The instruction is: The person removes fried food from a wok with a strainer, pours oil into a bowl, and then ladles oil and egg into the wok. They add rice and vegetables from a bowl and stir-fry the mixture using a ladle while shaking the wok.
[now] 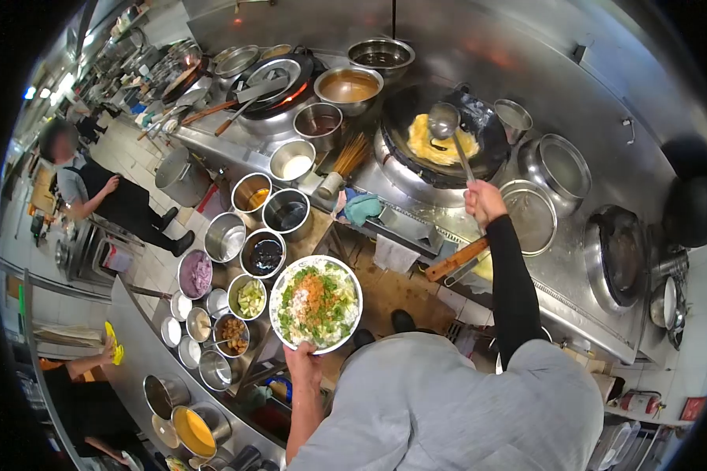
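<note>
My left hand (302, 363) grips the near rim of a round white bowl (359, 310). The bowl is filled with white rice, chopped greens and a heap of orange crumbs (310, 292). With my right hand (485, 202) I hold a metal ladle (444, 120) by its handle, fingers closed round it. The ladle's head is over a yellow layer of egg (426, 149), which lies spread in a dark wok (489, 125) on the stove. Just below my right hand, the wooden handle (457, 259) of a utensil slants over the stove's front edge.
Left of the bowl stand several metal containers with dark sauce (263, 253), chopped green vegetable (248, 298) and purple onion (195, 273). A strainer (528, 218) sits right of the wok, a bamboo brush (346, 161) left of it. A person (110, 184) stands at far left; another's hand holds a yellow cloth (115, 344).
</note>
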The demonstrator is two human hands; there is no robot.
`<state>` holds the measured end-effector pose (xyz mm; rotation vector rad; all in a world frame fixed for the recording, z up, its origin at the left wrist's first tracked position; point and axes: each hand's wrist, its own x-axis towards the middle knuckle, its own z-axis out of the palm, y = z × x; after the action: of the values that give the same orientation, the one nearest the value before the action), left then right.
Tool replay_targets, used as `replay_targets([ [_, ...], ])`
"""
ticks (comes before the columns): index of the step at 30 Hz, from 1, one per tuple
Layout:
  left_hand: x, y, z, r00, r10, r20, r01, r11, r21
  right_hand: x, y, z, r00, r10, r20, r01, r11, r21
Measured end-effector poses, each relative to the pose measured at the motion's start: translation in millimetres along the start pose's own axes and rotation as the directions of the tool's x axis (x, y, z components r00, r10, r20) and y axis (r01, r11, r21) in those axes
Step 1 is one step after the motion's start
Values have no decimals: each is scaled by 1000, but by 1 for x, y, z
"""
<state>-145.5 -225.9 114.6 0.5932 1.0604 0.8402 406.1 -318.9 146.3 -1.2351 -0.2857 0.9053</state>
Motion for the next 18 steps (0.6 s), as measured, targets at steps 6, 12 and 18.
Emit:
replay_targets([
  [6,7,-1,-5,997,74,22,-72,993,-96,-31,46,27,935,-254,-247,29,749,-662],
  [12,7,4,3,997,12,72,-3,992,-126,30,-3,5,997,59,57,-75,930,360],
  [18,0,9,1,999,46,21,-44,996,-82,-18,52,30,871,-424,-246,33,551,-834],
])
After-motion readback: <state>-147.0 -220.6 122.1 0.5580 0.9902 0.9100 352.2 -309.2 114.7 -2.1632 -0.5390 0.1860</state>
